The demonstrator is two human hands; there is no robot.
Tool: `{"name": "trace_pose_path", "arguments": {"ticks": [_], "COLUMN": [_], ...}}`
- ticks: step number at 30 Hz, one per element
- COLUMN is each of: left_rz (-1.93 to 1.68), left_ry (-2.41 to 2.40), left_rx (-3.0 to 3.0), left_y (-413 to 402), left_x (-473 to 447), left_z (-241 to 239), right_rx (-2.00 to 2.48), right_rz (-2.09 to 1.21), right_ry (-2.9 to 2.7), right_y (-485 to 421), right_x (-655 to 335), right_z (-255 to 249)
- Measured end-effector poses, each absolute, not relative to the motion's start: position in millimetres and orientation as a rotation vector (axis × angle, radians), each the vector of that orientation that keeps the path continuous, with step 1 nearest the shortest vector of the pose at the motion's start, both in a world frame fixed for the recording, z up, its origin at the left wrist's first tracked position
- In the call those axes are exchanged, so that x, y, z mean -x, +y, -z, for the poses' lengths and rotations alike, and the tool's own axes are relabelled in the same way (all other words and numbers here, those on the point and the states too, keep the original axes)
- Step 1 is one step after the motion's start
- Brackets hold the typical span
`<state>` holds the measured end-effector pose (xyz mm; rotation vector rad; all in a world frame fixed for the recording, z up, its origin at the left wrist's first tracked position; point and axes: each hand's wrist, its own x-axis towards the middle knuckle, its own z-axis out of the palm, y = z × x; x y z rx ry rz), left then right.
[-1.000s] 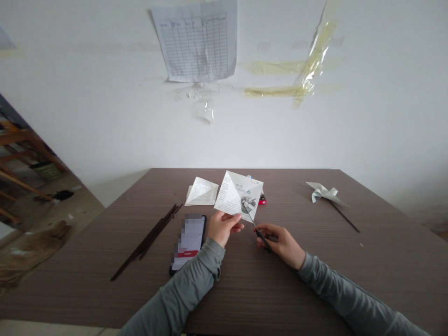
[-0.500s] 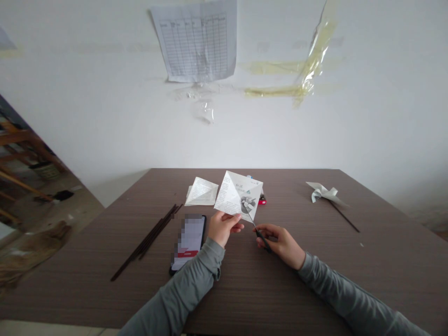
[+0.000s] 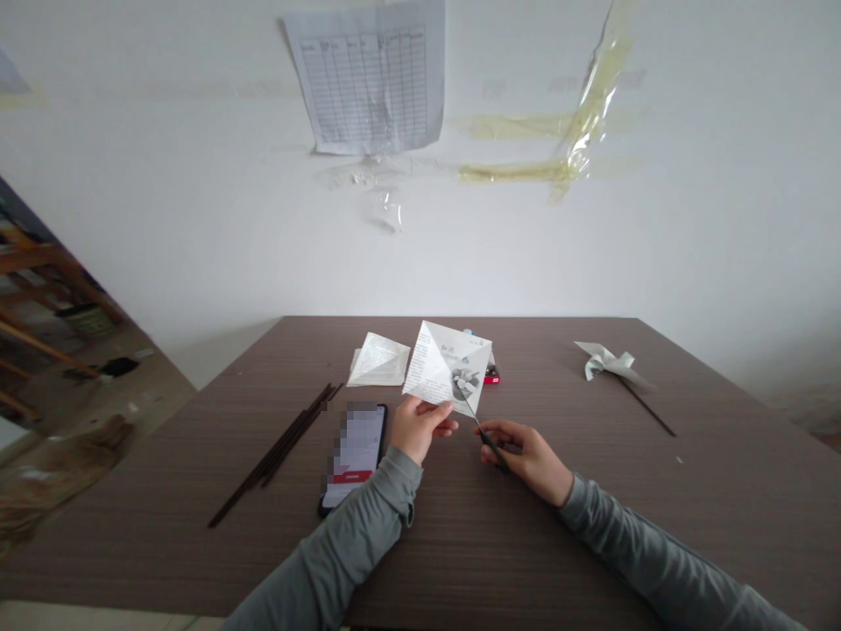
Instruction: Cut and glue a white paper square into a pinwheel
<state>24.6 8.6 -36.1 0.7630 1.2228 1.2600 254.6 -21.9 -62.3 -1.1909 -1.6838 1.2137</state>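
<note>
My left hand (image 3: 417, 427) pinches the lower corner of a square printed paper (image 3: 441, 364) with diagonal creases, held upright above the brown table (image 3: 460, 526). My right hand (image 3: 529, 454) is closed round the dark handles of a pair of scissors (image 3: 483, 431). The scissors' blades point up and left into the paper's lower right edge.
A phone (image 3: 355, 454) lies face up by my left forearm, with several thin dark sticks (image 3: 279, 451) to its left. A folded paper (image 3: 379, 359) and a small red item (image 3: 491, 377) lie behind the held sheet. A paper pinwheel on a stick (image 3: 614, 364) rests at the right.
The held paper has tilted very slightly; both hands stay where they were.
</note>
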Motion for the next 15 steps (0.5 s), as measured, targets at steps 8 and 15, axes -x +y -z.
{"name": "trace_pose_path", "arguments": {"ticks": [8,15], "left_rz": [-1.276,-1.199], "left_ry": [1.182,1.218], "left_rx": [-0.776,-0.823], "left_y": [10.0,6.6], "left_x": [-24.4,-24.8], "left_z": [42.0,32.9], "right_rx": [1.189,1.183], "right_rz": [-1.214,-1.206], "right_ry": [-1.673,-1.632], "right_y": [-22.2,-19.5], "right_x": [-255.5,-253.1], "right_z": [60.7,61.9]}}
